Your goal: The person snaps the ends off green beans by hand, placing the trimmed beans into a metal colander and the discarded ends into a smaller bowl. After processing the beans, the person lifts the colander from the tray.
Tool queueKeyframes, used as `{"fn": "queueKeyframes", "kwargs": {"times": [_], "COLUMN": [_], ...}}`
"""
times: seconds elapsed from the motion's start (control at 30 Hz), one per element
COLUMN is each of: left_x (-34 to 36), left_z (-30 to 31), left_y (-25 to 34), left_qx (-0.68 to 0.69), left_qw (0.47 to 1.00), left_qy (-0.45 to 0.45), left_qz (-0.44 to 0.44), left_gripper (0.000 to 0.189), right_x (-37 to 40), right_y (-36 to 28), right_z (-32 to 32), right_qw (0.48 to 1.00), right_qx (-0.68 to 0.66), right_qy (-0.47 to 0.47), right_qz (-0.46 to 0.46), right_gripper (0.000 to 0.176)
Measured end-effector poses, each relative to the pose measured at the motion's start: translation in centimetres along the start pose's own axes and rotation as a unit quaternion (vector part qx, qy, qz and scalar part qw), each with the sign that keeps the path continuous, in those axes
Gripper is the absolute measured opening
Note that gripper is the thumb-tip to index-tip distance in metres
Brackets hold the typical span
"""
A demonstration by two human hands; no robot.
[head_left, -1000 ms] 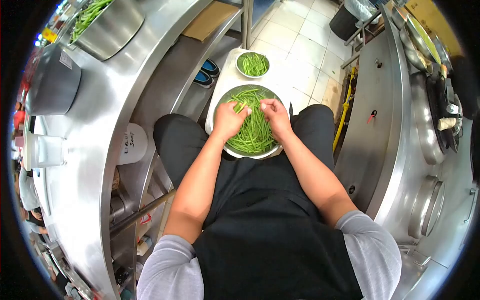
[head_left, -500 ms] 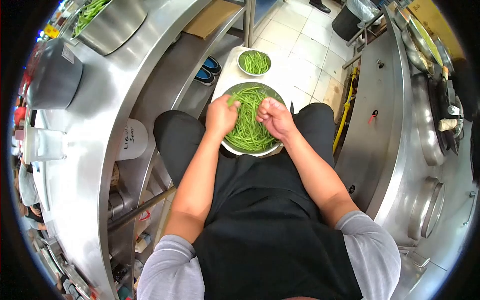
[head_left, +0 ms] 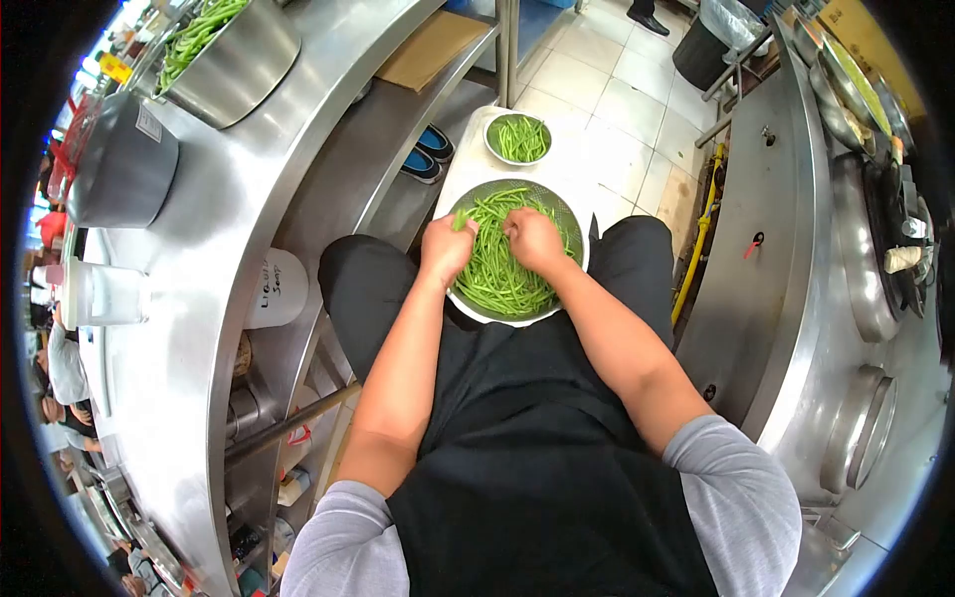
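Note:
Between my knees sits a wide metal colander (head_left: 572, 211) heaped with long green beans (head_left: 502, 284). My left hand (head_left: 448, 247) is closed at the colander's left edge, with green bean pieces poking out above the thumb. Over the middle of the heap, my right hand (head_left: 535, 239) has its fingers curled and pressed together at the beans; what they pinch is hidden. Just beyond the colander, a smaller metal bowl (head_left: 489, 145) holds more green beans, in short lengths. Both vessels rest on a pale board or bench (head_left: 466, 171).
A steel counter (head_left: 199, 259) on my left carries a large pot (head_left: 244, 75) of green beans, a grey bucket (head_left: 124, 164) and a clear container (head_left: 104, 294). Below it stands a liquid soap tub (head_left: 279, 289). Pans (head_left: 860, 249) line the steel cooking station on my right.
My right hand has moved inward and down to the beans, closer to my left hand. My left hand stays closed at the colander's left side. The whole view has shifted slightly.

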State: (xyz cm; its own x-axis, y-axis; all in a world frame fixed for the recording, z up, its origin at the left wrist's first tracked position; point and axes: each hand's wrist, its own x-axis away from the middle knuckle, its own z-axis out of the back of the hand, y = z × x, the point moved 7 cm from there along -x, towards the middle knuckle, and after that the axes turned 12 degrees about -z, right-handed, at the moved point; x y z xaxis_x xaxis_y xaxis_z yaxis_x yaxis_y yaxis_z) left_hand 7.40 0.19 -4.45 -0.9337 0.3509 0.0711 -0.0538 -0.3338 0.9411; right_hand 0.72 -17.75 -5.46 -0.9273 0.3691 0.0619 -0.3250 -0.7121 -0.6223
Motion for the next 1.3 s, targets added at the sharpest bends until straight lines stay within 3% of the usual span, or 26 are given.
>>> {"fn": "queueKeyframes", "kwargs": {"times": [0.03,0.1,0.23,0.37,0.47,0.7,0.73,0.8,0.83,0.9,0.93,0.97,1.03,1.07,1.1,1.17,1.2,1.3], "left_x": [0.0,0.2,0.3,0.6,0.7,1.5,1.6,1.8,2.0,1.7,1.0,0.5,0.3,0.3,0.3,0.0,0.1,0.4], "left_z": [-0.1,-1.2,-2.9,-3.2,-3.4,-5.6,-5.6,-5.4,-5.3,-5.0,-4.6,-4.3,-4.0,-3.7,-3.4,-3.1,-2.8,-2.0], "left_y": [0.8,1.6,2.5,1.5,0.6,4.3,4.8,4.8,4.9,4.8,4.1,3.4,4.0,3.7,3.1,2.3,2.6,2.8], "left_qx": [-0.122,-0.248,-0.270,-0.283,-0.258,-0.176,-0.210,-0.215,-0.220,-0.206,-0.133,-0.059,-0.037,0.038,0.113,0.138,0.172,0.218], "left_qw": [0.991,0.963,0.954,0.949,0.955,0.960,0.946,0.940,0.934,0.940,0.968,0.987,0.990,0.994,0.991,0.989,0.984,0.975], "left_qy": [-0.020,-0.070,-0.109,-0.132,-0.142,-0.162,-0.146,-0.137,-0.128,-0.102,-0.084,-0.067,-0.059,-0.041,-0.022,-0.017,0.004,0.030], "left_qz": [-0.046,-0.082,-0.074,-0.051,-0.038,-0.144,-0.201,-0.229,-0.251,-0.253,-0.194,-0.134,-0.120,-0.098,-0.073,-0.059,-0.053,-0.026], "left_gripper": [0.030,0.032,0.035,0.039,0.051,0.043,0.036,0.034,0.032,0.026,0.023,0.019,0.020,0.020,0.019,0.017,0.016,0.015], "right_x": [0.1,0.6,1.6,0.8,0.9,2.1,1.9,2.5,2.8,3.5,3.3,3.8,4.6,4.5,4.6,4.7,4.8,5.0], "right_y": [0.1,0.1,0.1,1.5,0.8,0.2,1.3,2.0,2.0,2.2,2.0,3.3,2.9,2.7,2.2,1.0,0.6,0.4], "right_z": [0.1,0.5,0.0,-1.4,0.6,5.7,5.0,3.0,3.2,4.3,4.7,4.1,3.9,3.0,3.4,2.2,2.2,1.5], "right_qw": [1.000,0.999,0.998,0.999,0.995,0.977,0.935,0.756,0.759,0.819,0.900,0.942,0.977,0.971,0.972,0.942,0.945,0.922], "right_qx": [0.004,-0.020,-0.021,-0.034,-0.095,-0.202,-0.344,-0.586,-0.585,-0.528,-0.423,-0.314,-0.193,-0.227,-0.227,-0.289,-0.301,-0.348], "right_qy": [-0.025,-0.032,0.009,-0.034,0.001,0.061,-0.026,-0.198,-0.195,-0.112,-0.007,-0.015,0.032,-0.015,-0.012,-0.135,-0.103,-0.128], "right_qz": [-0.009,-0.001,0.055,0.003,0.011,-0.005,-0.079,-0.212,-0.209,-0.193,-0.105,-0.119,-0.081,-0.068,-0.066,-0.102,-0.082,-0.113], "right_gripper": [0.014,0.017,0.027,0.010,0.005,0.002,0.003,0.005,0.005,0.014,0.024,0.037,0.038,0.027,0.027,0.017,0.013,0.013]}}
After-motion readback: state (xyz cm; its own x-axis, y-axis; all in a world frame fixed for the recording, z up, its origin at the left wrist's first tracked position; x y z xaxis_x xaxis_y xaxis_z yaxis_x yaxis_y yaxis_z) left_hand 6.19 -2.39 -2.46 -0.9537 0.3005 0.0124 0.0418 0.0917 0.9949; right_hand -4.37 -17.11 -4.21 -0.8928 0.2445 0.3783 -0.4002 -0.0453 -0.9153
